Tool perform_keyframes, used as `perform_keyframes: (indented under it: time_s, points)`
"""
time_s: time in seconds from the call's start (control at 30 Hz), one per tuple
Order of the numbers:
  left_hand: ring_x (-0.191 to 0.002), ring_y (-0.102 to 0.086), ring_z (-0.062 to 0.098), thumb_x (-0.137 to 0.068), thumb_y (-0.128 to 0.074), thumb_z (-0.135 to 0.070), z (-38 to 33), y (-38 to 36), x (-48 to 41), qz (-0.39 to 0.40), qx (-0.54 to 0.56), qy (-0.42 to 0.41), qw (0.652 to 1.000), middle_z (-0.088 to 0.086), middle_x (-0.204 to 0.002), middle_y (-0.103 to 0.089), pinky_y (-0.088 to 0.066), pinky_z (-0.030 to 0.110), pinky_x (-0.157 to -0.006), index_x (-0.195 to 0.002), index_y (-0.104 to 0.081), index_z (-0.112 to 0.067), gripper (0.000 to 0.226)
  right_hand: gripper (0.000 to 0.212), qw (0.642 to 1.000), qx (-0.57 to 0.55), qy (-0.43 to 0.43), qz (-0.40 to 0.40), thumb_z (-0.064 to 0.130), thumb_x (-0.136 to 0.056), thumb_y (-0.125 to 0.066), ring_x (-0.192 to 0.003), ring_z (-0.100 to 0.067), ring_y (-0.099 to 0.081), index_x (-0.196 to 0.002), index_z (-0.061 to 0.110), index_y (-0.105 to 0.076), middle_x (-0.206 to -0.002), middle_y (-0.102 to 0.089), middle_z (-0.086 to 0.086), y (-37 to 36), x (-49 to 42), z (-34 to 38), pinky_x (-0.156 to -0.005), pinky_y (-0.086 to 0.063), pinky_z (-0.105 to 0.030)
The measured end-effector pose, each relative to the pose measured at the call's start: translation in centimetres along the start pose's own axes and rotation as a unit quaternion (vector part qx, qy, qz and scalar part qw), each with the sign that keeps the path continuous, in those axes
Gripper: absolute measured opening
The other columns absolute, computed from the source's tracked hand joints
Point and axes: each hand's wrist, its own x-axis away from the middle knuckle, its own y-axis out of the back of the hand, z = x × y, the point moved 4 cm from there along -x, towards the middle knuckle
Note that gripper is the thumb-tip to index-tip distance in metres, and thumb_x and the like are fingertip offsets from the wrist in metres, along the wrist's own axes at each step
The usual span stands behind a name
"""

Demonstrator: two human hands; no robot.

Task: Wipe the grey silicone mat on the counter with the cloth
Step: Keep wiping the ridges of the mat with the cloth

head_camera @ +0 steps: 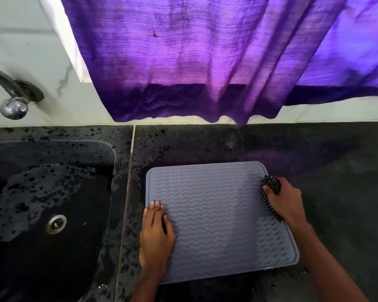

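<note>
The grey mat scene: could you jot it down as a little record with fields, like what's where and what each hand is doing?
mat: grey, wavy ridges, flat on the dark counter
left hand: flat on the mat's left edge, empty
right hand: at the mat's right edge, gripping the cloth
cloth: dark, speckled, bunched
sink: left of the mat, wet
tap: above the sink
curtain: purple, behind the counter

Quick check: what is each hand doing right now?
Left hand: open, flat on the left edge of the grey mat, holding nothing.
Right hand: closed on the dark dotted cloth, at the mat's right edge.
</note>
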Motion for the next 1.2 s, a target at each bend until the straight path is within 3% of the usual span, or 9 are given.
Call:
perform_keyframes:
  time_s: [0.13,0.33,0.57,0.67,0.87,1.07,1.2]
  points:
    - [-0.117,-0.064,0.033,-0.095,-0.042,-0.018,-0.2,0.0,0.0,0.001,-0.009,0.005,1.0,0.02,-0.121,-0.069,-0.04,0.039,-0.108,-0.112,-0.069,0.008,0.042,0.042,1.0,-0.009,0.003,0.004,0.03,-0.09,-0.061,-0.104,-0.039,-0.062,-0.127,0.01,-0.055,-0.111,-0.066,-0.026,-0.4,0.1,-0.2,-0.088,-0.049,-0.039]
    - [-0.121,-0.062,0.032,-0.095,-0.041,-0.02,-0.1,0.0,-0.1,0.015,-0.006,0.031,0.999,0.018,-0.125,-0.068,-0.027,0.02,-0.117,-0.115,-0.069,0.007,0.043,0.044,0.999,0.002,0.021,0.027,0.031,-0.089,-0.062,-0.103,-0.039,-0.062,-0.128,0.013,-0.053,-0.111,-0.065,-0.024,-1.3,0.5,0.7,-0.09,-0.05,-0.041]
    - [-0.124,-0.06,0.028,-0.096,-0.041,-0.021,-0.5,0.3,0.0,0.023,-0.018,0.029,0.999,0.015,-0.128,-0.067,-0.044,0.04,-0.108,-0.118,-0.068,0.004,0.044,0.04,0.994,0.036,0.088,0.061,0.031,-0.088,-0.064,-0.101,-0.038,-0.063,-0.123,0.012,-0.057,-0.106,-0.069,-0.021,-3.3,1.6,3.7,-0.085,-0.049,-0.038]
    - [-0.125,-0.059,0.028,-0.096,-0.04,-0.022,-0.5,0.4,-0.1,0.026,-0.012,0.038,0.999,0.015,-0.129,-0.066,-0.039,0.035,-0.111,-0.119,-0.068,0.004,0.044,0.039,0.991,0.034,0.106,0.07,0.031,-0.088,-0.064,-0.093,-0.035,-0.066,-0.122,0.013,-0.058,-0.101,-0.07,-0.019,-4.7,2.6,5.2,-0.079,-0.051,-0.036]
    - [-0.125,-0.059,0.027,-0.095,-0.043,-0.02,-0.5,0.5,-0.1,0.027,-0.002,0.041,0.999,0.013,-0.129,-0.066,-0.042,0.041,-0.11,-0.118,-0.068,0.002,0.041,0.04,0.983,0.018,0.142,0.111,0.032,-0.086,-0.066,-0.102,-0.031,-0.066,-0.122,0.018,-0.06,-0.106,-0.071,-0.015,-8.1,4.4,8.7,-0.088,-0.049,-0.031]
    - [-0.125,-0.059,0.027,-0.094,-0.043,-0.019,-0.5,0.5,-0.2,0.02,0.022,0.046,0.998,0.013,-0.128,-0.066,-0.039,0.038,-0.112,-0.115,-0.068,0.002,0.039,0.045,0.978,0.024,0.155,0.139,0.035,-0.087,-0.063,-0.111,-0.036,-0.059,-0.128,0.019,-0.056,-0.116,-0.066,-0.016,-10.8,5.7,11.6,-0.095,-0.048,-0.037]
    - [-0.126,-0.058,0.026,-0.095,-0.042,-0.019,-0.7,0.6,-0.1,0.017,0.031,0.049,0.998,0.012,-0.128,-0.066,-0.035,0.034,-0.114,-0.116,-0.068,0.002,0.039,0.043,0.975,0.018,0.166,0.147,0.037,-0.084,-0.062,-0.103,-0.035,-0.063,-0.123,0.021,-0.057,-0.11,-0.068,-0.016,-12.6,6.7,13.4,-0.09,-0.053,-0.04]
